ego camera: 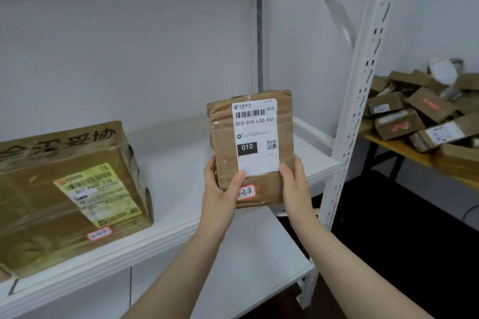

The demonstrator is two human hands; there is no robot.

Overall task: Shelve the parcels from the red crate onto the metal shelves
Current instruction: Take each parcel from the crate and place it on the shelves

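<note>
A small brown parcel (282,137) with a white shipping label and a red-edged sticker marked 3-2-8 is held upright, just in front of the white metal shelf (171,160). My left hand (221,189) grips its lower left edge, thumb on the label. My right hand (295,184) grips its lower right edge. The parcel's bottom hangs below the shelf's front lip. A larger brown parcel (67,189) with a yellowish label and a sticker marked 3-2-5 lies on the same shelf at the left. The red crate is out of view.
A white perforated shelf upright (363,101) stands just right of the held parcel. A lower shelf board (246,261) shows beneath. At the right, a yellow-topped table (394,146) carries a heap of several brown parcels (427,109). The floor is dark.
</note>
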